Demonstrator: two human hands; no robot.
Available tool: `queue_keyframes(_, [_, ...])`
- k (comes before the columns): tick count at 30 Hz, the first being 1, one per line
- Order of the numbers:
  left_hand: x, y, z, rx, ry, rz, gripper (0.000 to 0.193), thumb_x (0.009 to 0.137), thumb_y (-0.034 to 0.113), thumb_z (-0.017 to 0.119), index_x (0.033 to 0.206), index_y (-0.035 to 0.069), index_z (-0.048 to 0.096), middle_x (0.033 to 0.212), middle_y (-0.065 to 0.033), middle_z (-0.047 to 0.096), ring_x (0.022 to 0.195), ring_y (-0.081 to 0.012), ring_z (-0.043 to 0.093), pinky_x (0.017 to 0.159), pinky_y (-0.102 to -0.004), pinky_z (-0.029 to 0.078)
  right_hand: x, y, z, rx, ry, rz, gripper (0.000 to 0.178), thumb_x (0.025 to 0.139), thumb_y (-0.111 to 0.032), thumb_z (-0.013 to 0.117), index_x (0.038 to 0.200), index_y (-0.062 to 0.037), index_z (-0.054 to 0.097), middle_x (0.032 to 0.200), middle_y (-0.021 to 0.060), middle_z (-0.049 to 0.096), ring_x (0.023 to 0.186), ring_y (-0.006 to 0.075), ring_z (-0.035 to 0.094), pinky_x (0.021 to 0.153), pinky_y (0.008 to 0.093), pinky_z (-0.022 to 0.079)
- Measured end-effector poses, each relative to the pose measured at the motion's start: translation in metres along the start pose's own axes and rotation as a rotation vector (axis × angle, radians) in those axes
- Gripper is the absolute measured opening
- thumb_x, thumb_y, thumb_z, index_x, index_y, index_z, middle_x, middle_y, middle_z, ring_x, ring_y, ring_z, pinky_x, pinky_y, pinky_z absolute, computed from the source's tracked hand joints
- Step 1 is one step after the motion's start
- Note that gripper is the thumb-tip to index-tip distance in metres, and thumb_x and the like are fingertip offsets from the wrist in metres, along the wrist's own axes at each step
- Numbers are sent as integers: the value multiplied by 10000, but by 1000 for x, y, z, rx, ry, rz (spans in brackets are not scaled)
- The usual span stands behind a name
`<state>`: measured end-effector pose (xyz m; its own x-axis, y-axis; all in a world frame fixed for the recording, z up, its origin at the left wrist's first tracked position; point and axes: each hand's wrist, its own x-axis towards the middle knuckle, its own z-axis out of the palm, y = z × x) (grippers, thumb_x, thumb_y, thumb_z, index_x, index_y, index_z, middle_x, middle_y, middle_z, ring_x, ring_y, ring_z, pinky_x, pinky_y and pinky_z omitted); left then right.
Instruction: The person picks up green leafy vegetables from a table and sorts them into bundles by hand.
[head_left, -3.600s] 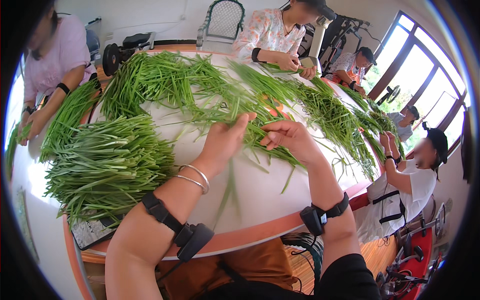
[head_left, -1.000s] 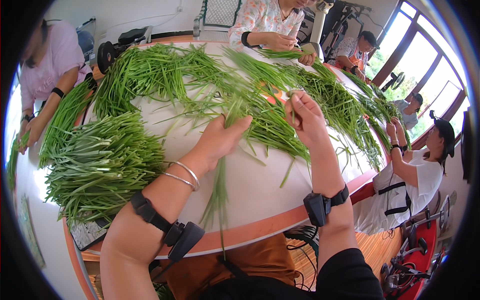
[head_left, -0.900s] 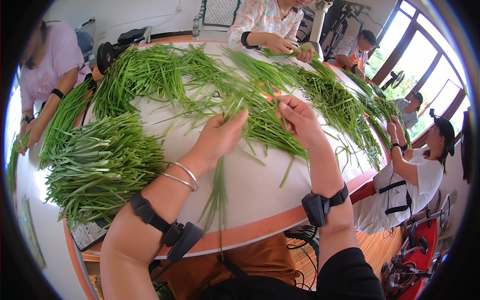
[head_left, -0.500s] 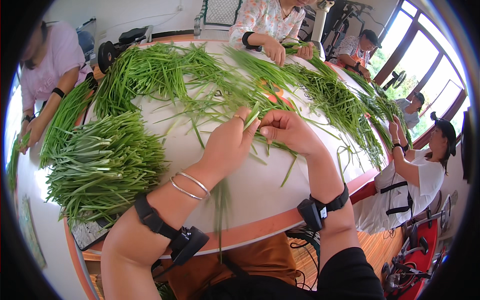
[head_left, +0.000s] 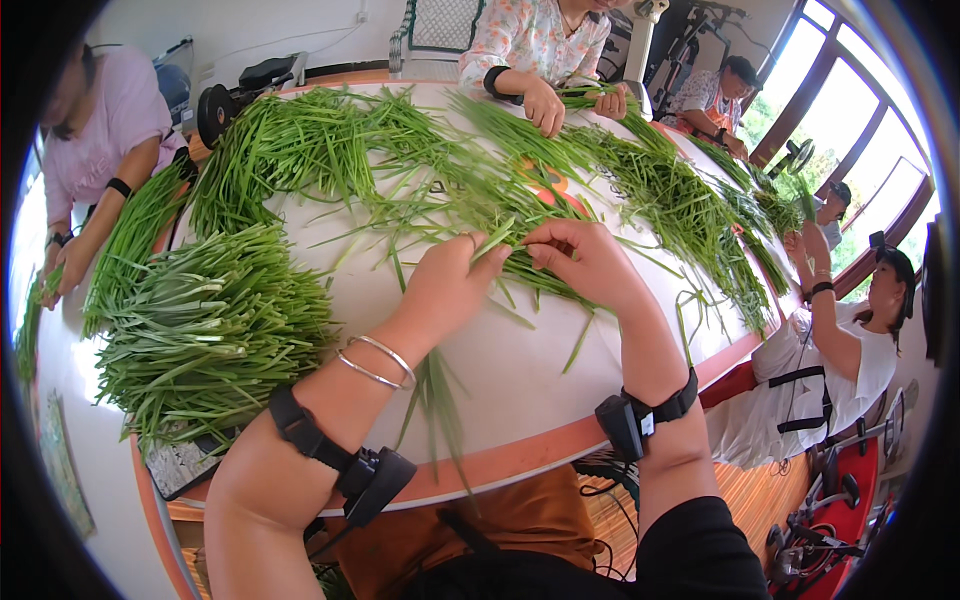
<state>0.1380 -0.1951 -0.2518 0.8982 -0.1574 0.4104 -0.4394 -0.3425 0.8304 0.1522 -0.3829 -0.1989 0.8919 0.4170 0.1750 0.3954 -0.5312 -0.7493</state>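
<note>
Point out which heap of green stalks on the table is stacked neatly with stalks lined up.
The bundle at the table's near-left edge, beside the left hand. Its stalks lie parallel; the other greens sprawl loose.

I see bright daylight pouring in from the windows (head_left: 850, 150) at the upper right, with glare washing out the white table (head_left: 500, 350) at centre and far left. Fisheye bending curves the table rim, black vignette fills the corners, and edges look soft.

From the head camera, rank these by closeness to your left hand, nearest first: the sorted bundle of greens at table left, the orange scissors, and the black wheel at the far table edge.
From the left hand:
1. Sorted bundle of greens, just to its left.
2. Orange scissors, ahead and right, among loose stalks.
3. Black wheel, far left edge of the table.
</note>
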Motion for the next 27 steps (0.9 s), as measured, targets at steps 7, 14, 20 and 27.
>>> queue_keyframes(7, [0, 12, -3, 2, -106, -13, 283, 891, 256, 510, 764, 2, 515, 579, -80, 473, 521, -168, 399, 521, -301, 358, 0, -11, -3, -187, 363, -114, 106, 793, -79, 565, 834, 3, 619, 651, 38, 594, 583, 75, 529, 543, 238, 430])
queue_keyframes(14, [1, 13, -8, -235, -49, -269, 356, 881, 324, 496, 849, -26, 555, 640, -97, 545, 584, -177, 493, 580, -325, 398, 7, 26, -21, 20, 307, -127, 169, 802, -115, 592, 936, -30, 648, 751, 33, 619, 626, 88, 541, 555, 222, 421])
queue_keyframes(20, [3, 7, -1, -302, 9, -176, 345, 890, 358, 513, 736, 49, 540, 554, 49, 388, 514, -59, 323, 477, -227, 283, 4, 39, -32, -522, 162, 305, 164, 734, -214, 626, 835, -97, 683, 768, 90, 643, 713, 220, 604, 644, 316, 465])
queue_keyframes(27, [3, 2, -1, -305, -30, -182, 342, 884, 362, 523, 741, 52, 542, 577, 54, 414, 524, -53, 328, 486, -219, 289, 7, 46, -22, -701, 208, 304, 140, 713, -225, 626, 786, -121, 682, 780, 89, 652, 749, 285, 615, 683, 388, 476])
